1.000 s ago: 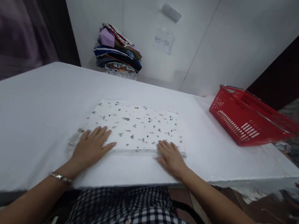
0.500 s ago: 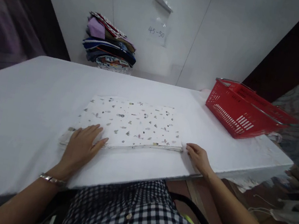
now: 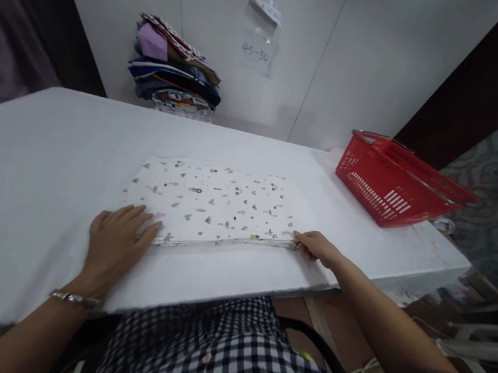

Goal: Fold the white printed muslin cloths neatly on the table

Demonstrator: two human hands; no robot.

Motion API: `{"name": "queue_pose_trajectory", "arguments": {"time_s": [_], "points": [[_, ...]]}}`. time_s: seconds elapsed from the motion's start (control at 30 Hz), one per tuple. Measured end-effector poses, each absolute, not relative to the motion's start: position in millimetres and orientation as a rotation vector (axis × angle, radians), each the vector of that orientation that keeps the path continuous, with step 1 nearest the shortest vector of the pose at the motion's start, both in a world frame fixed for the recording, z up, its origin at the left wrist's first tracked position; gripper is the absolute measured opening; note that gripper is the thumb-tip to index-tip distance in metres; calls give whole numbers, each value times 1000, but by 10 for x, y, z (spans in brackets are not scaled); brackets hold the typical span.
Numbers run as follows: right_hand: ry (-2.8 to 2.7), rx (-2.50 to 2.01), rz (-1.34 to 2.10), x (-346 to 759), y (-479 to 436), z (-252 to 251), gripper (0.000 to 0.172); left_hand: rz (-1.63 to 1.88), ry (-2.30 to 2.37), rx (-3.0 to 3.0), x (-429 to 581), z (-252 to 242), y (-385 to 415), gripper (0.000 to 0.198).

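Note:
A white cloth (image 3: 212, 206) with small printed shapes lies folded in a flat rectangle on the white table, its layers showing along the near edge. My left hand (image 3: 118, 241) rests over the cloth's near left corner, fingers apart, and hides that corner. At the near right corner my right hand (image 3: 315, 247) pinches the cloth's edge between thumb and fingers.
The white-covered table (image 3: 65, 168) meets a pale wall. A red plastic basket (image 3: 392, 185) stands at the right. Folded clothes (image 3: 175, 72) are stacked at the back left. A paper marked 45-50 (image 3: 256, 54) hangs on the wall.
My right hand has moved left onto the cloth's corner and closed on it. My left hand has shifted slightly left at the other corner, which now looks flatter.

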State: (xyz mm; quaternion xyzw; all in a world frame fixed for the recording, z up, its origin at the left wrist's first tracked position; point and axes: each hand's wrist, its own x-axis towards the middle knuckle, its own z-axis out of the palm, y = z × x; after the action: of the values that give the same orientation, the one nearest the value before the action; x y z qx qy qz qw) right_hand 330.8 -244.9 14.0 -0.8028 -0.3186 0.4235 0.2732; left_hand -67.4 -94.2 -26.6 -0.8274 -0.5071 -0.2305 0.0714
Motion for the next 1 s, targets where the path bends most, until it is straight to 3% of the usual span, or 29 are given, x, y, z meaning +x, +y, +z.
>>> {"name": "queue_pose_trajectory", "arguments": {"time_s": [0.67,1.0], "points": [[-385,-1759,1771,3494,-2346,146,37,-826,-1623,-2467,-674,-244,-974,38],[-722,-2000,1440,3497,-2407,49,36,-766,-1710,-2452,-688,-247,-977,35]]}}
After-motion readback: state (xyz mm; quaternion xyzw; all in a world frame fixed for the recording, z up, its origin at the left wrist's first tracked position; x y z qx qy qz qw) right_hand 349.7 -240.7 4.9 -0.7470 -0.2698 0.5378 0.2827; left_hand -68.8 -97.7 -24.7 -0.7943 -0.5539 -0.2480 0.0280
